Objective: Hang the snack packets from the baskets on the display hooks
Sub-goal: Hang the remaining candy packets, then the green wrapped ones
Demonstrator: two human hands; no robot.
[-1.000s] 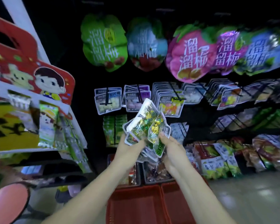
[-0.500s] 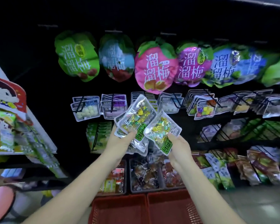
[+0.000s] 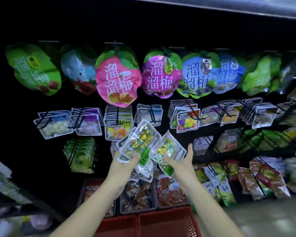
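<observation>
My left hand (image 3: 126, 165) grips a fanned stack of clear plastic packets of gold- and green-wrapped sweets (image 3: 140, 139) by its lower end. My right hand (image 3: 181, 162) holds a single clear packet of the same sweets (image 3: 167, 149) just beside the stack, fingers curled beneath it. Both are held up before the black display wall, where the stack overlaps a hung clear packet of yellow and pink sweets (image 3: 117, 130). Black wire hooks (image 3: 151, 113) carry more clear packets, and above them hangs a pink plum-shaped bag (image 3: 116, 79) among others. Below my wrists sit grey bins of brown snacks (image 3: 137, 210) and two red plastic baskets (image 3: 164, 214).
</observation>
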